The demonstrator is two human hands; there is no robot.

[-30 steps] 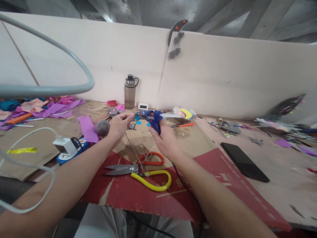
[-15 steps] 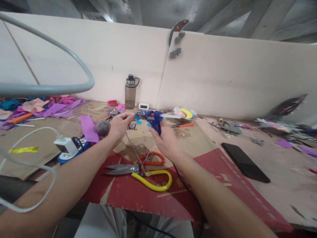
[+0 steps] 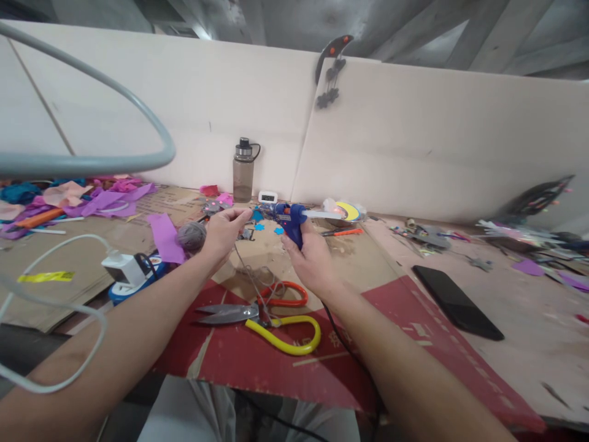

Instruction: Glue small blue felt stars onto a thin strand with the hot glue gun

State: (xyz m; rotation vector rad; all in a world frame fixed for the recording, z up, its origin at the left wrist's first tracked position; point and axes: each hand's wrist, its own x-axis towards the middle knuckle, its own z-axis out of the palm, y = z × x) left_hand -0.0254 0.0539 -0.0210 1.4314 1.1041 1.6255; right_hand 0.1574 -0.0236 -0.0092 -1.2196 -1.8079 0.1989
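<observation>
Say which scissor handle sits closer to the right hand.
The red handle: it is the upper of the two loops in view, nearer the right hand. The yellow handle lies below it, closer to the front edge of the cardboard.

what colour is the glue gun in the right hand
The glue gun in the right hand is blue, seen best in the head view.
</observation>
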